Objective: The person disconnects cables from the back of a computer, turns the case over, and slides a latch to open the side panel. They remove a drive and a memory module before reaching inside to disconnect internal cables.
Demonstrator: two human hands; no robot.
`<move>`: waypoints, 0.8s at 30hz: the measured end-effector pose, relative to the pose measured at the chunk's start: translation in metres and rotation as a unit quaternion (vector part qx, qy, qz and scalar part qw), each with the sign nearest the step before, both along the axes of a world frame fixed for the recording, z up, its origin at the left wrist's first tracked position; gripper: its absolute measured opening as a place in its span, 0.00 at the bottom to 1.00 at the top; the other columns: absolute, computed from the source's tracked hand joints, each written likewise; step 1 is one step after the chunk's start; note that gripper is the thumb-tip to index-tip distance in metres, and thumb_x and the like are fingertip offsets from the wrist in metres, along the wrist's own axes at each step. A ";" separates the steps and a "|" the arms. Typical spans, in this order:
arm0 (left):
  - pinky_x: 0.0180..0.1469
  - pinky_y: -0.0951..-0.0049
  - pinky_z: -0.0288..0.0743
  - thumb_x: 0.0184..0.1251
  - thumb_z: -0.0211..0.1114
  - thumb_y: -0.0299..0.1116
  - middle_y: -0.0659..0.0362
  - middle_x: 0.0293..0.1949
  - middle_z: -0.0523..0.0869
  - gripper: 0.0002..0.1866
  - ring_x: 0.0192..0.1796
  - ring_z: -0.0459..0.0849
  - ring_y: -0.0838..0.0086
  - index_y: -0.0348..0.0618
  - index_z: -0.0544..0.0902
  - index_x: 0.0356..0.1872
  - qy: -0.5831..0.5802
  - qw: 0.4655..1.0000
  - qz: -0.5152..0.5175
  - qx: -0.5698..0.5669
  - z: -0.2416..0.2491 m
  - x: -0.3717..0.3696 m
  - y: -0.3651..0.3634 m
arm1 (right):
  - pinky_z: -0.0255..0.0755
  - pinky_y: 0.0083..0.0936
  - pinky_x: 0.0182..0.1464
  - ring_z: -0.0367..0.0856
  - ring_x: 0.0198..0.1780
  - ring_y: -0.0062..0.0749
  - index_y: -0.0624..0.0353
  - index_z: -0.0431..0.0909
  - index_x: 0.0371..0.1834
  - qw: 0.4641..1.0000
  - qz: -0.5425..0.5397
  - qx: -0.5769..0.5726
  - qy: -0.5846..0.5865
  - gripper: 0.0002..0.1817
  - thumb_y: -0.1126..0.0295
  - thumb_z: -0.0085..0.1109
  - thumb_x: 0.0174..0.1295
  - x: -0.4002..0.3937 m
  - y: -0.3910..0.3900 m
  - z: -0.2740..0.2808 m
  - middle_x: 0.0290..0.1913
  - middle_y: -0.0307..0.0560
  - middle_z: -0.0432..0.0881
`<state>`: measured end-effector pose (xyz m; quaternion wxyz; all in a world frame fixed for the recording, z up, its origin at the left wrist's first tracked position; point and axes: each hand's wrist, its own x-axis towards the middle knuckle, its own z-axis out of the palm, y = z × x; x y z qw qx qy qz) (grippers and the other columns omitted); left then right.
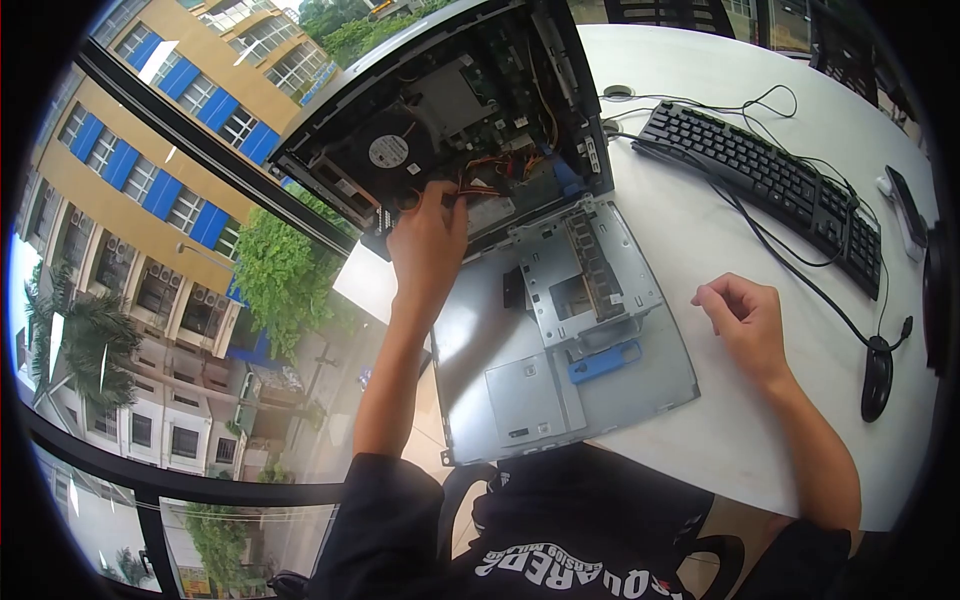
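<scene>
An opened desktop computer case (480, 110) stands at the table's window end, its insides facing me. My left hand (430, 230) reaches into its lower part, below the round fan (388, 151). Its fingers are bent together beside thin orange and black cables (485, 165); what lies between the fingertips is hidden. My right hand (745, 325) rests over the white table with its fingers curled in, and nothing shows in it. Between my arms lies a metal side panel (470, 330) with a drive bracket (560, 325) and a blue latch (604, 362) on it.
A black keyboard (760, 170) lies on the white table (660, 250) to the right. Near it are a black mouse (877, 380), loose cables and a phone-like dark object (905, 200) at the far right. A large window (290, 400) borders the left side.
</scene>
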<state>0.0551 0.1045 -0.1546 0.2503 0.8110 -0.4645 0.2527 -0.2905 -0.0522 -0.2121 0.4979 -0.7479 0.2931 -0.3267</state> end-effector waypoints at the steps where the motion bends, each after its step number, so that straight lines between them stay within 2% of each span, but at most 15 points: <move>1: 0.33 0.66 0.76 0.71 0.70 0.34 0.57 0.20 0.86 0.10 0.25 0.86 0.65 0.46 0.86 0.49 -0.011 1.000 -0.009 -0.005 0.001 -0.001 0.000 | 0.57 0.18 0.25 0.67 0.20 0.11 0.66 0.86 0.31 1.000 0.000 0.000 -0.001 0.13 0.68 0.63 0.71 0.000 0.000 0.000 0.17 0.32 0.77; 5: 0.30 0.72 0.73 0.69 0.72 0.33 0.60 0.18 0.82 0.09 0.21 0.81 0.72 0.47 0.88 0.47 -0.040 0.997 -0.052 -0.045 0.001 -0.006 0.003 | 0.57 0.18 0.25 0.66 0.20 0.11 0.66 0.86 0.31 1.000 0.004 -0.002 0.000 0.13 0.68 0.63 0.70 0.000 -0.001 -0.001 0.17 0.31 0.76; 8: 0.25 0.71 0.71 0.68 0.73 0.32 0.63 0.18 0.77 0.08 0.21 0.78 0.74 0.50 0.88 0.47 -0.044 0.991 -0.088 -0.088 0.003 -0.013 0.002 | 0.56 0.18 0.25 0.66 0.20 0.11 0.66 0.86 0.31 1.000 0.003 -0.002 -0.002 0.13 0.68 0.63 0.70 0.001 -0.001 0.000 0.17 0.32 0.76; 11: 0.25 0.72 0.71 0.69 0.72 0.31 0.63 0.18 0.79 0.09 0.21 0.80 0.74 0.50 0.88 0.48 -0.058 0.988 -0.090 -0.114 0.008 -0.017 -0.003 | 0.57 0.18 0.25 0.67 0.20 0.11 0.65 0.86 0.31 1.000 0.002 -0.006 0.000 0.13 0.68 0.63 0.70 0.000 -0.001 0.000 0.17 0.32 0.76; 14: 0.29 0.75 0.74 0.69 0.73 0.30 0.62 0.21 0.84 0.11 0.23 0.83 0.75 0.48 0.89 0.51 -0.082 0.991 -0.034 -0.097 0.016 -0.022 -0.011 | 0.57 0.18 0.25 0.67 0.20 0.11 0.66 0.86 0.31 1.000 0.000 -0.010 0.002 0.13 0.67 0.63 0.70 0.000 -0.001 -0.001 0.17 0.32 0.76; 17: 0.30 0.74 0.75 0.69 0.72 0.30 0.62 0.26 0.86 0.11 0.27 0.84 0.74 0.48 0.89 0.51 -0.119 0.981 -0.090 -0.120 0.022 -0.030 -0.020 | 0.58 0.18 0.25 0.68 0.20 0.11 0.66 0.87 0.32 1.000 0.002 -0.008 0.001 0.13 0.67 0.63 0.71 0.001 -0.002 0.000 0.18 0.32 0.78; 20: 0.32 0.72 0.77 0.69 0.71 0.30 0.60 0.30 0.87 0.10 0.30 0.85 0.73 0.47 0.90 0.49 -0.101 0.977 -0.176 -0.069 0.023 -0.033 -0.034 | 0.59 0.18 0.25 0.68 0.21 0.11 0.65 0.87 0.32 1.000 -0.002 -0.013 0.010 0.13 0.67 0.64 0.71 0.000 0.001 0.001 0.19 0.32 0.78; 21: 0.38 0.67 0.80 0.68 0.70 0.30 0.59 0.31 0.87 0.10 0.34 0.85 0.69 0.46 0.90 0.49 -0.045 0.983 -0.179 -0.021 0.027 -0.040 -0.037 | 0.60 0.18 0.25 0.69 0.21 0.11 0.65 0.87 0.33 1.000 -0.003 -0.019 0.013 0.13 0.67 0.64 0.71 0.000 0.001 0.001 0.19 0.32 0.78; 24: 0.45 0.62 0.80 0.68 0.68 0.30 0.58 0.33 0.87 0.12 0.40 0.84 0.63 0.45 0.89 0.50 -0.101 0.966 -0.239 -0.021 0.014 -0.022 -0.061 | 0.61 0.17 0.26 0.69 0.23 0.12 0.64 0.88 0.34 1.000 0.001 -0.008 0.027 0.13 0.66 0.64 0.72 0.000 0.001 0.002 0.20 0.31 0.78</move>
